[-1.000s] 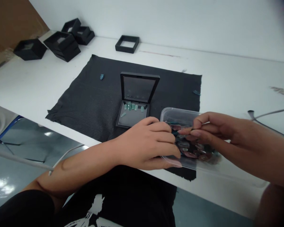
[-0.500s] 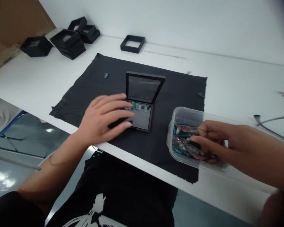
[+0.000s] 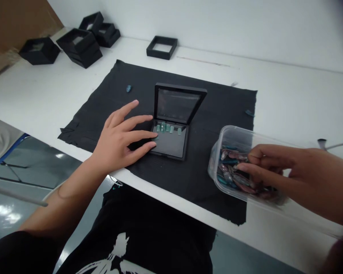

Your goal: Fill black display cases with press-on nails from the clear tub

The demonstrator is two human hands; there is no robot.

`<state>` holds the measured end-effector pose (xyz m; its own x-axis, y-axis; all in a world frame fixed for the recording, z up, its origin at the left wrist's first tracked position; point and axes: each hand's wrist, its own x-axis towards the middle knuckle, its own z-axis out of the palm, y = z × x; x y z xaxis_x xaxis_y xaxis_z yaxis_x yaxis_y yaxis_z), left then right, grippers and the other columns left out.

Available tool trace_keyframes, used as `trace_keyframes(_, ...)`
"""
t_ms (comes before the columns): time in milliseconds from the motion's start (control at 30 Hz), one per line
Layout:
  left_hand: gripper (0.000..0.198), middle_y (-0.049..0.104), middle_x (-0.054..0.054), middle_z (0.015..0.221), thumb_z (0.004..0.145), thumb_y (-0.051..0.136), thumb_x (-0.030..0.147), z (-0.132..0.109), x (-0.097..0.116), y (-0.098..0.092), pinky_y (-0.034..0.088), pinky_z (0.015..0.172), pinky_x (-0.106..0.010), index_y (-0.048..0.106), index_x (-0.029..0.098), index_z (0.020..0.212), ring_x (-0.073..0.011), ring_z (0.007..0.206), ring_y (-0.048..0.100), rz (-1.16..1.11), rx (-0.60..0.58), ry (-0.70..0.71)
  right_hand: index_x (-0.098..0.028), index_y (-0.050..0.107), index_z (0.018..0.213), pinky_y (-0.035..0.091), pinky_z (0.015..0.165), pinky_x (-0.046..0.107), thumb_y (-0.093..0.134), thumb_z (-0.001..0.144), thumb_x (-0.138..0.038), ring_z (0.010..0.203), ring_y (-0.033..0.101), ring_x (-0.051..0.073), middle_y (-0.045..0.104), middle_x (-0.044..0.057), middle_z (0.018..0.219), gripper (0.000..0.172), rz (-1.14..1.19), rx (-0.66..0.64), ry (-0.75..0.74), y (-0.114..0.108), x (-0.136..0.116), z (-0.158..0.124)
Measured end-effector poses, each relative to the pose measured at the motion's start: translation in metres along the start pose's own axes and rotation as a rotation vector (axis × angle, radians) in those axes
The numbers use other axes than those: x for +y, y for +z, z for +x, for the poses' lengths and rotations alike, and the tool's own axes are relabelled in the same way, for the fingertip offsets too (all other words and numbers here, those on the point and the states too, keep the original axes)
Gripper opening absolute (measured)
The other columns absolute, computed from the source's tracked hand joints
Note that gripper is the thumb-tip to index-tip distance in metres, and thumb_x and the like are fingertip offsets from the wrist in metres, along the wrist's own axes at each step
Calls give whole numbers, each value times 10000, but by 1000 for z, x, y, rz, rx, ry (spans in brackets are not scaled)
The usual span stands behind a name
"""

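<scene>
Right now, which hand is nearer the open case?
Left. The left hand touches the case at its left edge; the right hand is to its right, in the plastic tub.

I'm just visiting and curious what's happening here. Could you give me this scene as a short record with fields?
Display box: lid up, on black cloth
Green stones: row inside box
Left hand: open, fingers spread, fingertips at box's near-left edge
Right hand: fingers in clear tub of mixed stones; grip unclear
Loose stone: on cloth, beyond left hand
</scene>
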<state>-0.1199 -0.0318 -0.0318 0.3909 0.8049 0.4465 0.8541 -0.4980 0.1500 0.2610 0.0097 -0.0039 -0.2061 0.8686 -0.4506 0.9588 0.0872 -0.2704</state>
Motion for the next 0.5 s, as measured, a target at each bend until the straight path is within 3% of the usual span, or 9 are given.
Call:
trace_keyframes(167,160,664,51,1382,936,705,489,2,-2,1,109,1254,-768,768,394,1048,-369,1522,362,-83,-21,17,-301,595,765,427,473,321,448,715,-959,423,512,162,654,-39,581,676,-12,18,-49,1,2,0)
trace_keyframes(267,123,667,50,1367,928,714,481,2,-8,4,127,1219,-805,778,395,988,-391,1511,362,-166,0,48,-298,576,802,432,473,324,421,751,-948,453,551,179,659,-32,598,670,-47,35,-57,2,1,1)
trace_keyframes(400,125,675,50,1334,935,704,467,3,-10,5,204,1240,-757,777,365,934,-359,1526,341,-226,11,20,-291,566,797,425,457,329,395,744,-964,442,550,181,662,-25,605,697,-59,23,-54,2,0,1)
trace_keyframes(500,100,672,51,1318,933,709,436,4,-7,4,196,1263,-732,766,353,929,-339,1539,317,-227,4,6,-289,566,788,431,467,330,393,748,-962,430,540,172,659,-32,598,696,-50,15,-52,1,0,1)
